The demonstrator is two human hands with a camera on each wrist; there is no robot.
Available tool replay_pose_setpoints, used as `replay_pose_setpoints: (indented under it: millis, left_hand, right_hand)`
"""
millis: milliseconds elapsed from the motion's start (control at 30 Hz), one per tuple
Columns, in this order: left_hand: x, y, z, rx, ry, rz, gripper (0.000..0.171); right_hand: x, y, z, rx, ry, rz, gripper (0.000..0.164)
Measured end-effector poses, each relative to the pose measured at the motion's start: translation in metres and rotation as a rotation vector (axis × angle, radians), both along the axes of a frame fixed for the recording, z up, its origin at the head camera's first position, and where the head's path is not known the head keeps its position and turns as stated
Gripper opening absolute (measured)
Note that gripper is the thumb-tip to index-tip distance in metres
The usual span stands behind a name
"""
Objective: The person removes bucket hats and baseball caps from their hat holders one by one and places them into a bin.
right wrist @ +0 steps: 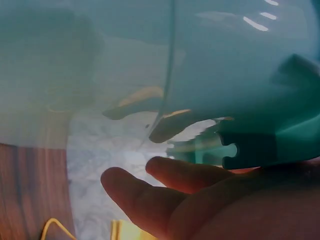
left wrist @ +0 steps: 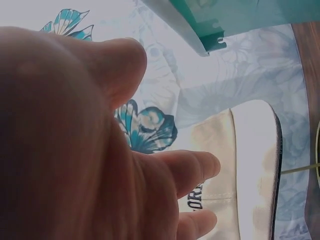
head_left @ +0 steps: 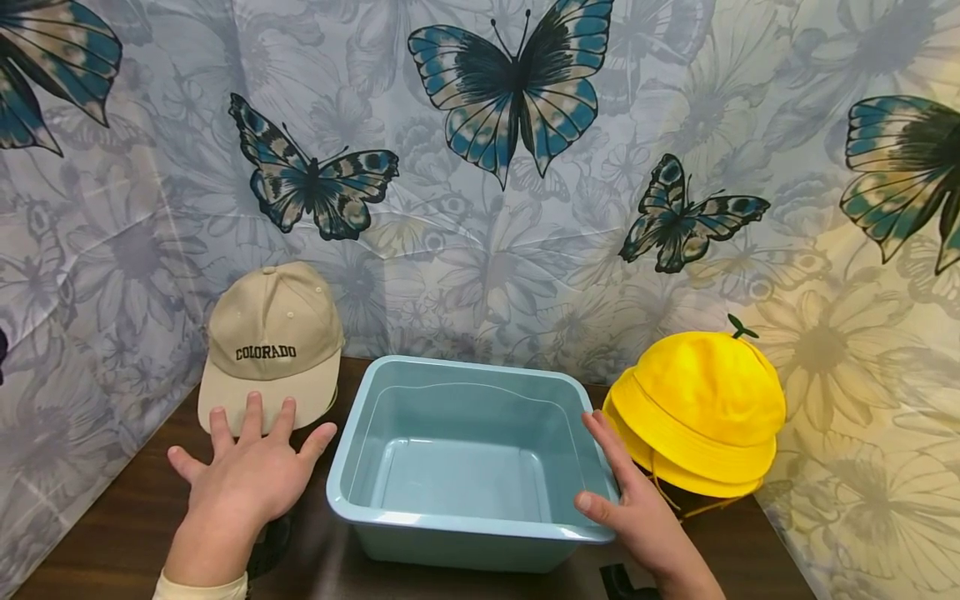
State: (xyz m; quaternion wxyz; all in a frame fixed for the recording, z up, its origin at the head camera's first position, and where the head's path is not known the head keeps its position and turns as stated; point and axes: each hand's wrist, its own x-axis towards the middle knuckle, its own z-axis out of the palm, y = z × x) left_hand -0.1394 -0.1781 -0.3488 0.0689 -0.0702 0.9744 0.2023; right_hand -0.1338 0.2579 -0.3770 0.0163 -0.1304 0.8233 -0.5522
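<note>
Splayed, empty left hand partly hiding beige cap, straight, unclenched fingers of right hand at blue tub (contact unclear)

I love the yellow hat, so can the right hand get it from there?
Probably yes: the right hand is at the side of the blue basin, and the yellow hat sits close by, with nothing seen between them.

Tub in right-wrist view, apparently cropped
</note>
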Motion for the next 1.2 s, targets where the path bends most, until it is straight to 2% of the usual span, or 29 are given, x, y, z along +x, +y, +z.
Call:
replay_pose_setpoints:
  millis: [133,433,767,933,1200]
  left_hand:
    - [0.0002,-0.0006,-0.0006,0.001,-0.005,-0.002,0.107]
    - [0.0004,-0.0016,0.0,0.0,-0.023,0.002,0.107]
    - [0.0009,-0.0022,0.0003,0.006,-0.02,0.006,0.106]
    - [-0.0005,-0.0038,0.0001,0.005,-0.03,0.007,0.107]
    - [0.0013,-0.0064,0.0001,0.018,-0.006,0.006,0.109]
  right_hand:
    - [0.0011,-0.0013,0.0003,0.044,-0.031,-0.015,0.084]
    - [0.0003,-0.001,-0.0013,0.109,-0.039,-0.022,0.089]
    - [-0.0028,-0.0011,0.0005,0.07,-0.132,-0.046,0.09]
    - [-0.0043,-0.0023,-0.0012,0.049,-0.146,-0.059,0.092]
    - [-0.0042,-0.0033,-0.0009,0.06,-0.193,-0.106,0.1]
